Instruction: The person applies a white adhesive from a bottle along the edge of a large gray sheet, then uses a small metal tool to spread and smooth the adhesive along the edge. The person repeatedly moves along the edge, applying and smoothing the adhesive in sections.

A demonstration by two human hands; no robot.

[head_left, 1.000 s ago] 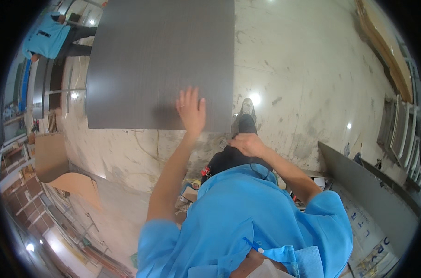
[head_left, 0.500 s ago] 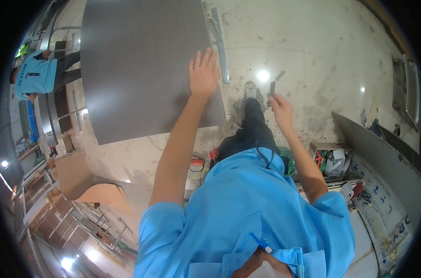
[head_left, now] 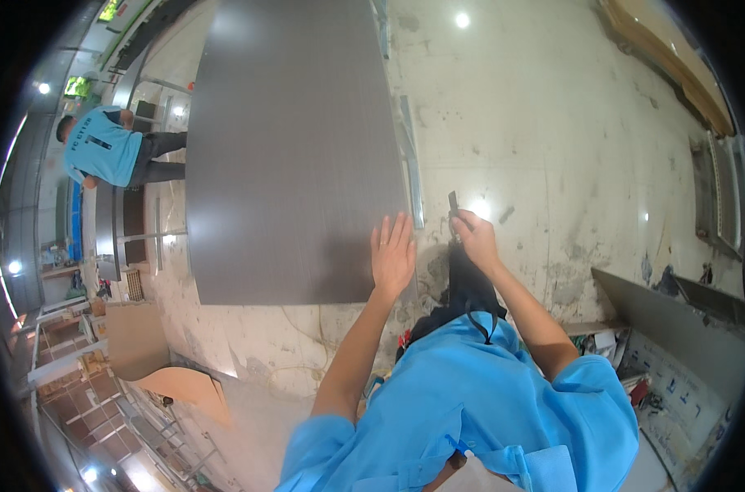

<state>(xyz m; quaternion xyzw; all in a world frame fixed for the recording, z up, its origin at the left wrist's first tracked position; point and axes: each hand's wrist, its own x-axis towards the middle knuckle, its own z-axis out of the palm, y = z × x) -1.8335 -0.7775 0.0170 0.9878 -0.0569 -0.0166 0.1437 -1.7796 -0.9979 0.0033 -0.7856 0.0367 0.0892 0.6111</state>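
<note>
Now your right hand (head_left: 476, 239) has a slim dark flat tool (head_left: 453, 202) brought in close to the board's side; a second ago that hand was down at your thigh with no such tool showing, and half a second ago it held the piece farther out to your right. Your fingers and thumb are closed around its lower part, and the free end points away from you; whether it is a blade or a plain strip is too small to tell. Your left hand (head_left: 394, 256) has also shifted: earlier it lay farther in from the side, while now it rests palm down, fingers straight and a little spread, on the dark wood-grained panel (head_left: 299, 156) by its right edge, near the corner closest to you. The panel lies flat in front of you, stretching away to the upper rim of the view, with a metal rail (head_left: 412, 164) just beside that same edge. As a judgement, this puts both hands to work around one stretch of edge, the left well placed to steady or feel the surface, the tool within easy reach but apart from the panel.
</note>
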